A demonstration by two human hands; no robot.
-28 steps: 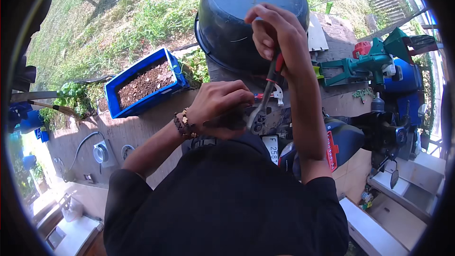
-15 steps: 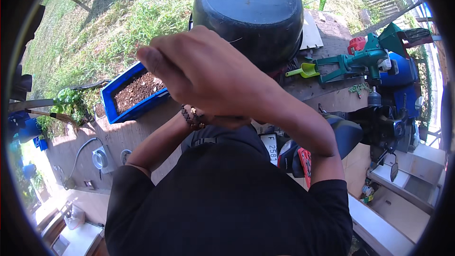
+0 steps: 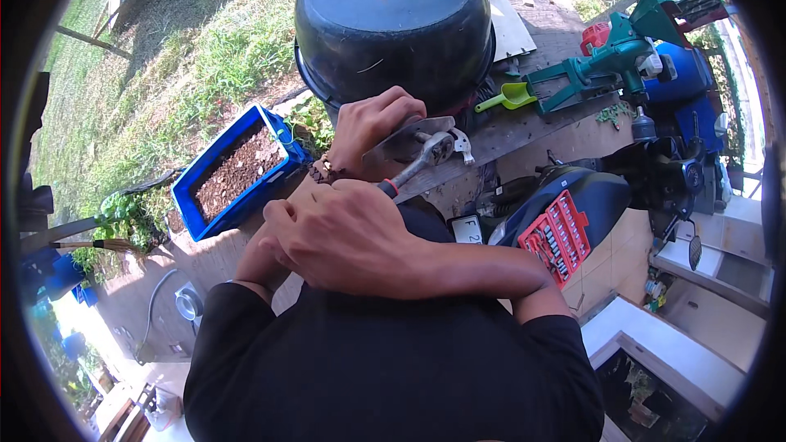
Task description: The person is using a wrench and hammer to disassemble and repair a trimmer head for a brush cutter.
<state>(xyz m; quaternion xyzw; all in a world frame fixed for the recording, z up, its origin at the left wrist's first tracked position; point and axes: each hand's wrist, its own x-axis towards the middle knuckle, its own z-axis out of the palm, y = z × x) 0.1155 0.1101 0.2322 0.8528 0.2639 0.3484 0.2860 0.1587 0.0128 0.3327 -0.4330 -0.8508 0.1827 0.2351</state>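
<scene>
A flat grey metal piece [image 3: 401,144] with a rounded end is gripped in my left hand [image 3: 368,127], whose wrist has a dark braided bracelet. My right hand [image 3: 344,237] crosses over my left forearm, closed round the handle of a ratchet wrench [image 3: 419,165] with a red and black grip. The ratchet's head lies against the metal piece, beside a small silvery bracket [image 3: 463,147]. Whether the bracket joins the plate is hard to tell. On the motorcycle seat to the right rests an open red socket set case [image 3: 558,237].
A large black tub [image 3: 393,24] stands upside down ahead. At the left is a blue planter [image 3: 196,213] of brown soil. A green scoop [image 3: 514,96] lies near a green hand-cranked machine [image 3: 606,61]. The motorcycle [image 3: 594,196] stands close on my right.
My right hand has come down and towards me, uncovering my left hand, the metal piece and the ratchet wrench. The view has shifted, showing more of the red case.
</scene>
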